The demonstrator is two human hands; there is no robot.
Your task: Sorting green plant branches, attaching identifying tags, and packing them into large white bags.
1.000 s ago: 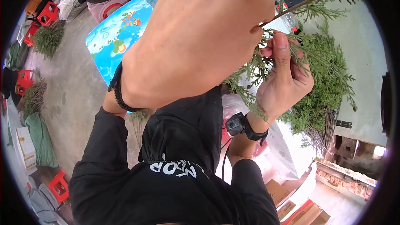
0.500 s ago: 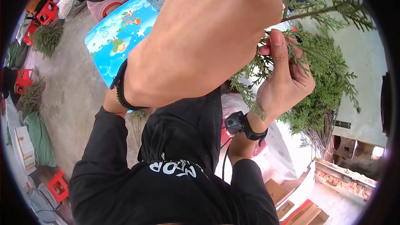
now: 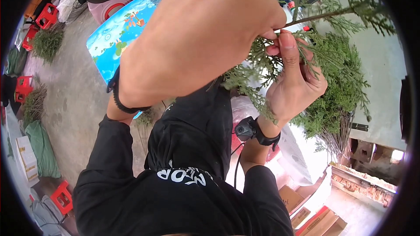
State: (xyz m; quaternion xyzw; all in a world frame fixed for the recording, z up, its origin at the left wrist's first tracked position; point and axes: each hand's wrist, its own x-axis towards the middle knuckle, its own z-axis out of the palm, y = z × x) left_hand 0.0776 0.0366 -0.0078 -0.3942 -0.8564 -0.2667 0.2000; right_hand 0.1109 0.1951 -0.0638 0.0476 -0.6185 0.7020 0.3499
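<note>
Close to the camera, the back of my left hand (image 3: 205, 39) covers much of the upper middle. Its fingers are closed on the woody stem of a green evergreen branch (image 3: 323, 16), though most of them are hidden behind the hand. My right hand (image 3: 297, 76) is beside it, thumb up, pinching a leafy side sprig of the branch. Scale-like sprays hang below and between both hands. Behind my right hand stands a large bundle of similar greenery (image 3: 337, 78), its bare stems pointing down toward me.
A blue table with cartoon prints (image 3: 100, 48) stands behind my left forearm. Red stools (image 3: 47, 16) and smaller greenery bundles (image 3: 48, 41) line the left side. Cardboard boxes (image 3: 321, 223) lie at lower right. Another person sits at the upper left.
My left hand has shifted slightly left and down, still on the stem. My right hand has moved a little left, keeping its pinch.
</note>
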